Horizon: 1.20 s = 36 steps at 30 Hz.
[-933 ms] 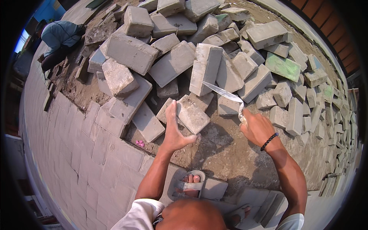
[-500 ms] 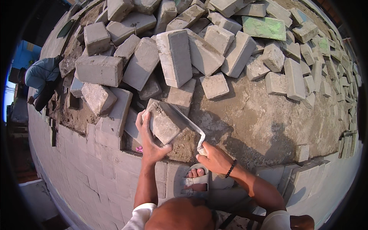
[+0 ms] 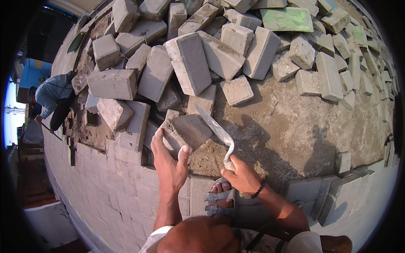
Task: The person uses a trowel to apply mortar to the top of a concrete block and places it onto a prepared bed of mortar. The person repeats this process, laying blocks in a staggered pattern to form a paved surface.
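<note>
A grey concrete paving block is in my left hand, tilted above the dirt at the edge of the laid paving. My fingers reach along its left side, and the thumb sits at its near edge. The fingers wrap partly out of sight. My right hand is closed round the handle of a trowel, which has a bent neck and a narrow metal blade. That blade points up and away, just right of the block. Dried mortar or dirt clings to parts of the block.
A heap of loose paving blocks fills the far side, one with a green face. Laid pavers run along the near left. Several blocks lean together at the right. A person in a blue top bends down at the far left.
The block has turned in my left hand, showing more of a smooth face. The trowel blade has come away from the block's upper right edge and now stands apart, pointing more steeply away.
</note>
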### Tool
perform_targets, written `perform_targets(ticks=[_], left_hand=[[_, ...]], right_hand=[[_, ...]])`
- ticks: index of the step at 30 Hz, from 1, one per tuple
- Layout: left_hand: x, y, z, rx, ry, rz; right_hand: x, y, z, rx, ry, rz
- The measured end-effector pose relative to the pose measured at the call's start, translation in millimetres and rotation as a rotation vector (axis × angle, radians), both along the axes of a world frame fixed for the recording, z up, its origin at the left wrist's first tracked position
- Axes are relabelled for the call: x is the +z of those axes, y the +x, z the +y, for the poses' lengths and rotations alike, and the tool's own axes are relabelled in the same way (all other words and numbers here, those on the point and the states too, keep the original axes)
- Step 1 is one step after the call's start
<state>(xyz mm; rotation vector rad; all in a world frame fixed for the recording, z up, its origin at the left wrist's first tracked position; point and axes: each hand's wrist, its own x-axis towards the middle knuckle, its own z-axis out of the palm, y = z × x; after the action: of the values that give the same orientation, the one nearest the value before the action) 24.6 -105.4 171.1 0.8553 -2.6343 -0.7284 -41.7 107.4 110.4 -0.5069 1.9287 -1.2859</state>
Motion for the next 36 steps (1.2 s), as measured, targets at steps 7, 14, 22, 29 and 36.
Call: perform_targets(ticks=[7, 14, 22, 29, 36], left_hand=[[16, -33, -12, 0.07, 0.033, 0.04], [43, -61, -59, -0.55, -0.06, -0.196], [11, -33, -52, -0.489, -0.294, -0.143], [-1, -17, -42, -0.414, -0.296, -0.055], [-3, -7, -43, -0.385, -0.342, -0.052]], right_hand=[[-31, 8, 11, 0.004, 0.001, -0.097], [-14, -2, 19, -0.063, 0.017, -0.071], [39, 7, 7, -0.075, -0.1, -0.075], [-28, 24, -31, -0.027, 0.003, 0.0], [10, -4, -16, -0.094, -0.089, -0.109]])
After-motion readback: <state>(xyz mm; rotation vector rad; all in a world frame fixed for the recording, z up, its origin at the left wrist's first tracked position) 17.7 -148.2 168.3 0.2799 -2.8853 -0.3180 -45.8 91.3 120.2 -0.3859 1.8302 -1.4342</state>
